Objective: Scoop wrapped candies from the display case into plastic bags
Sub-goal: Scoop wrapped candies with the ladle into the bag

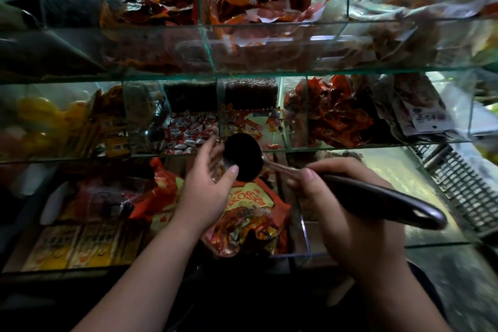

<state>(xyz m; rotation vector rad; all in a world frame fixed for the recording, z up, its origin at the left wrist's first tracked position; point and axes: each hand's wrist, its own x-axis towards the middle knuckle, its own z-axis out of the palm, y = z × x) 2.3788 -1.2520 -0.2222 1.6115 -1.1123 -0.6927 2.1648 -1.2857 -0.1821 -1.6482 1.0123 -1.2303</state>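
1. Our right hand (350, 202) grips the scoop (244, 156) by its black handle.
2. Our left hand (210, 183) is released, with loose fingers beside the scoop's bowl and the thumb across its rim.
3. The wrapped candies (186, 135), red and white, lie in a display case (269, 71) compartment just behind those fingers.

You're at a shop's sweets display. In front of you a glass case (242, 72) rises in tiers, split by glass dividers (205, 43) into bins. One bin holds loose red-and-white wrapped candies (186, 135). Others are heaped with red and orange packets (332, 113), and yellow boxes (70, 248) stand in a row at the bottom left. A plastic crate (458, 179) sits off to your right.
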